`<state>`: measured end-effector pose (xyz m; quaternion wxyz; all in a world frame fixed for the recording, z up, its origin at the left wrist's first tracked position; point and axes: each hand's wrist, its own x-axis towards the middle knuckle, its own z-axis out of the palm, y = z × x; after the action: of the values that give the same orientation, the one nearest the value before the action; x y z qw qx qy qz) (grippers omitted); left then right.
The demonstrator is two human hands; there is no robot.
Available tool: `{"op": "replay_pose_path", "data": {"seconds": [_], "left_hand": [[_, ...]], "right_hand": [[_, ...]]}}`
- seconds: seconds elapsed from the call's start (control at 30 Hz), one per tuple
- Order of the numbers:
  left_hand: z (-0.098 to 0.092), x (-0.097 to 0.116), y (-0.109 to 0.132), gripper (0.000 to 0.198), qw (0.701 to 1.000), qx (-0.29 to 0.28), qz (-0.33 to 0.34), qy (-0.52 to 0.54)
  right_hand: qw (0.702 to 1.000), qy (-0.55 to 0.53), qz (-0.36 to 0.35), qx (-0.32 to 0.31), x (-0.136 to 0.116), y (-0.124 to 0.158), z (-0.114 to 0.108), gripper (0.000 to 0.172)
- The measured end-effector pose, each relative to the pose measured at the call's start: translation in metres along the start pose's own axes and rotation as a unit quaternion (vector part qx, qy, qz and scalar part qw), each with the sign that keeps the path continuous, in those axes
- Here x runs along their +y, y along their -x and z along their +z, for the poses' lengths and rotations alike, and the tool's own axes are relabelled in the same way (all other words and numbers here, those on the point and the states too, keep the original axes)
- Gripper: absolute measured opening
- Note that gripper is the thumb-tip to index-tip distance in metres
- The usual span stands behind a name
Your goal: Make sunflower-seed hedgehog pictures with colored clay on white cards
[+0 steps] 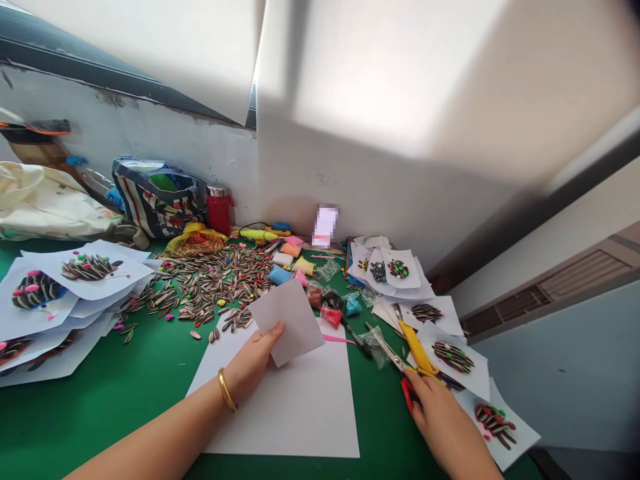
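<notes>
My left hand, with a gold bangle on its wrist, pinches a small white paper card by its lower edge and holds it tilted above a large white sheet on the green table. My right hand rests at the table's right side with its fingers around the red handles of a pair of scissors. The scissor blades point up and to the left. A yellow utility knife lies just beside the scissors, close to my right fingertips.
A heap of striped sunflower seeds covers the table's middle. Finished seed-and-clay pictures lie stacked at the left and right. Coloured clay bags, a red flask, a striped bag and a wall stand behind. The table edge runs at the right.
</notes>
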<state>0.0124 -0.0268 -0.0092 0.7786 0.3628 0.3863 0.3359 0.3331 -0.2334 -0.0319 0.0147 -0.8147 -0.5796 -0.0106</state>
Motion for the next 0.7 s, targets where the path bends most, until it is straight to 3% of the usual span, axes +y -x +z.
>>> {"op": "replay_pose_path", "data": {"seconds": [0.43, 0.7], "left_hand": [[-0.003, -0.001, 0.0, 0.056, 1.0, -0.01, -0.002, 0.025], [-0.004, 0.001, 0.0, 0.057, 0.999, -0.006, 0.009, 0.04]], "right_hand": [[0.996, 0.076, 0.04, -0.022, -0.003, -0.014, -0.004, 0.047], [0.996, -0.089, 0.025, 0.002, -0.002, -0.014, -0.007, 0.046]]}}
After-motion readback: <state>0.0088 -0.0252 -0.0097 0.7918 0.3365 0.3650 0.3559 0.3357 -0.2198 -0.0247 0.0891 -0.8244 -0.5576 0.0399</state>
